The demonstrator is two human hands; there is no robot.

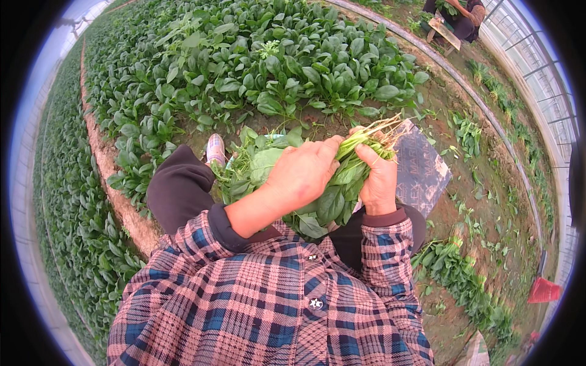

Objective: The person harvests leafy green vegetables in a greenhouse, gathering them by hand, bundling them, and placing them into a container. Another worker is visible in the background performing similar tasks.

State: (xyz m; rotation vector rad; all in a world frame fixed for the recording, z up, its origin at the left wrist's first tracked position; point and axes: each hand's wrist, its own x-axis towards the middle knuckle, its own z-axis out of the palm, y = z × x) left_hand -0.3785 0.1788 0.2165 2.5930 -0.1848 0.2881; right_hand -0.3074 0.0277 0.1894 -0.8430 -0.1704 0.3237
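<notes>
A bunch of spinach-like leafy greens (345, 183) lies across my lap side, its pale stems and roots (382, 137) pointing to the upper right. My right hand (380, 176) grips the bunch just below the roots, thumb over the stems. My left hand (304, 171) reaches across from the left, its fingers curled at the stems; whether it holds any of them is hidden. Under and left of my left hand, loose greens (242, 178) are heaped in a container with a light blue rim (274, 136), mostly covered by leaves.
A dense bed of growing greens (274, 68) lies ahead. A dark printed board (419, 164) rests right of my hands. Tied bunches (467, 279) lie in a row at lower right, near a red object (544, 290). Another person (464, 18) sits at upper right beside a wooden stool (444, 33).
</notes>
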